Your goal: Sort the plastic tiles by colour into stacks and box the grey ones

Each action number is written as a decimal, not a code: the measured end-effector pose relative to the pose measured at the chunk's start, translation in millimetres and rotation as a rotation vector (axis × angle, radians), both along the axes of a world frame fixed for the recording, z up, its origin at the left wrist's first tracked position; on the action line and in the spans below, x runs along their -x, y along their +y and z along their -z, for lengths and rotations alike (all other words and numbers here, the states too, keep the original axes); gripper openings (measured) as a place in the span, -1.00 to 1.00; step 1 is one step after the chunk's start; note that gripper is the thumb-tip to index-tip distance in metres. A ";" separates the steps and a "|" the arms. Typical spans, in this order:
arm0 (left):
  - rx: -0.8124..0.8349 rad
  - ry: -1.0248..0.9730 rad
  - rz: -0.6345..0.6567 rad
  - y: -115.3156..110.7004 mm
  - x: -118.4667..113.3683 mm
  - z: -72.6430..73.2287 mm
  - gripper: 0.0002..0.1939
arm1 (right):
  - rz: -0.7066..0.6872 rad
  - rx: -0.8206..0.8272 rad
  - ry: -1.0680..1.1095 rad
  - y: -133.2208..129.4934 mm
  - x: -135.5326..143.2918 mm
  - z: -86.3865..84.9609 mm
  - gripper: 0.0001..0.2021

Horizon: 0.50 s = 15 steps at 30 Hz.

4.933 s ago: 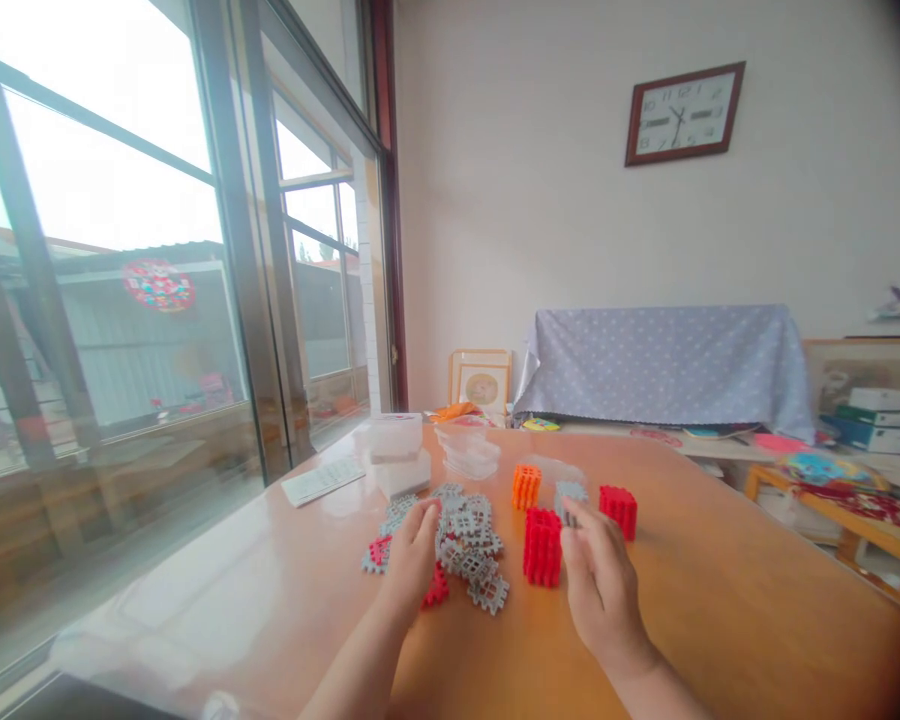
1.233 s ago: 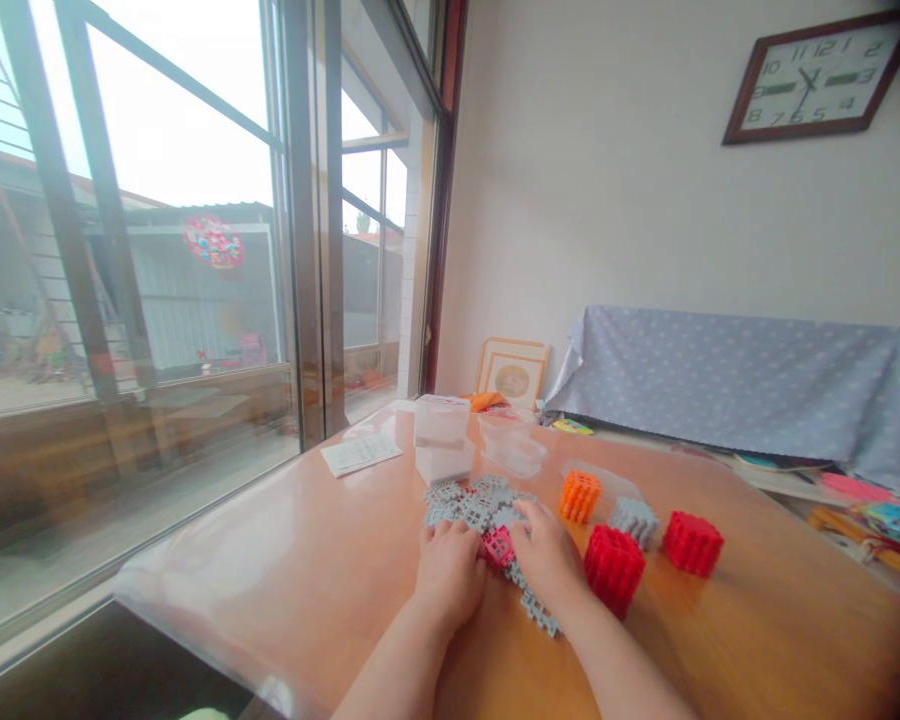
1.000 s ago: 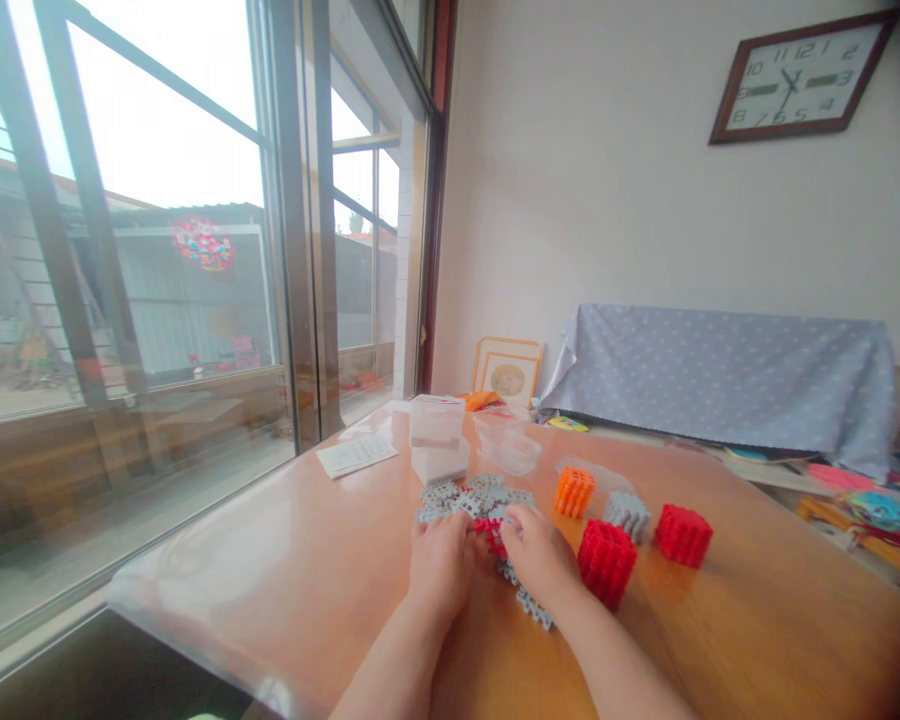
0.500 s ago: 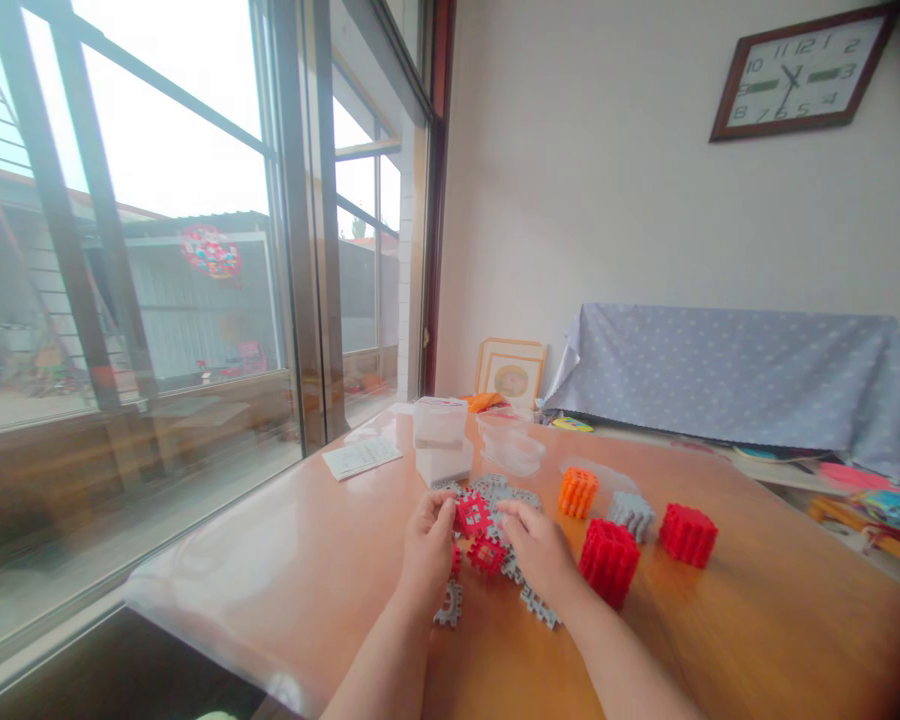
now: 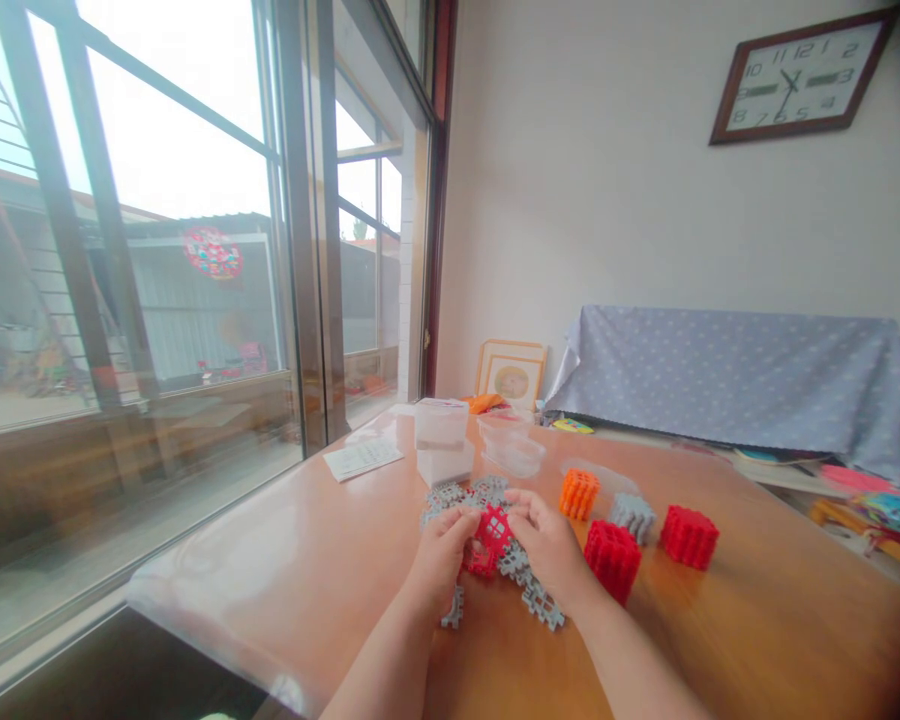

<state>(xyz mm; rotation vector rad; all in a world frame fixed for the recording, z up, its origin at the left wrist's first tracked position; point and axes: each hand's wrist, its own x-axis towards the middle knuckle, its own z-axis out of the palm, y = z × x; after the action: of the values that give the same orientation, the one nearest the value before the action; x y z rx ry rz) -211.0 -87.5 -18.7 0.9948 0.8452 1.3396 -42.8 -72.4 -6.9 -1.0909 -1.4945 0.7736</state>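
Note:
Between my hands is a red square plastic interlocking piece [image 5: 496, 528] with notched edges and an openwork middle. My left hand [image 5: 444, 550] pinches its left side, and my right hand [image 5: 546, 540] has its fingers closed at its right side. Just below it lies another red piece [image 5: 481, 560], partly covered. Grey interlocking pieces [image 5: 543, 605] run down toward me under my right hand. More grey pieces [image 5: 444, 496] lie beyond my fingers, and one grey piece [image 5: 456, 606] shows beside my left wrist. My hands hide part of this cluster.
To the right stand stacks of pieces: orange [image 5: 579, 494], grey [image 5: 633, 517], a near red stack [image 5: 612, 562] and a farther red stack [image 5: 690, 537]. White boxes [image 5: 444, 440], clear containers [image 5: 523, 450] and a printed sheet [image 5: 363, 456] sit at the back of the wooden table [image 5: 285, 560].
The red piece has turned and moved slightly right and toward me. My left hand has shifted right, and my right fingers have come closer to the piece's edge.

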 end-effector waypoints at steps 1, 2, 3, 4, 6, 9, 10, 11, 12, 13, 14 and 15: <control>0.010 -0.013 0.033 -1.0 -0.2 -0.1 -0.70 | 0.017 -0.012 -0.016 0.8 -1.2 0.0 -0.54; 0.017 -0.029 0.064 -2.0 -0.2 -0.6 -0.73 | 0.028 -0.020 -0.030 1.4 -2.4 -0.2 -0.53; 0.021 -0.048 0.097 -3.2 -0.1 -1.4 -0.77 | 0.033 -0.026 -0.043 1.9 -3.3 -0.4 -0.52; 0.025 -0.068 0.133 -4.4 0.1 -2.7 -0.81 | 0.031 -0.033 -0.057 2.3 -4.0 -0.8 -0.53; 0.030 -0.104 0.201 -6.6 0.5 -5.6 -0.81 | 0.020 -0.049 -0.088 2.6 -4.4 -1.2 -0.56; 0.037 -0.134 0.262 -8.3 0.4 -8.1 -0.75 | 0.018 -0.083 -0.131 1.4 -2.2 -0.9 -0.60; 0.037 -0.134 0.262 -8.2 0.2 -8.0 -0.75 | 0.013 -0.089 -0.138 0.6 -0.8 -0.5 -0.62; 0.037 -0.131 0.256 -8.0 -0.3 -7.5 -0.74 | 0.006 -0.092 -0.142 -0.2 0.7 0.0 -0.63; 0.039 -0.125 0.244 -7.7 -0.8 -6.8 -0.73 | -0.006 -0.090 -0.148 -1.1 2.1 0.4 -0.64; 0.043 -0.121 0.235 -7.3 -1.4 -6.0 -0.73 | -0.016 -0.089 -0.158 -2.0 3.4 0.8 -0.65; 0.048 -0.120 0.230 -7.0 -2.0 -5.3 -0.72 | -0.018 -0.092 -0.175 -2.8 4.4 1.1 -0.66; 0.053 -0.123 0.231 -6.8 -2.6 -4.8 -0.71 | -0.010 -0.103 -0.198 -3.5 5.2 1.2 -0.67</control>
<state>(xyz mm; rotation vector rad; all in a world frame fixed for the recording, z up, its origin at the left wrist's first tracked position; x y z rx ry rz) -208.4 -94.3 -13.9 0.9286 0.6487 1.1630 -48.0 -75.8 -8.2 -1.1082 -1.6879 0.6016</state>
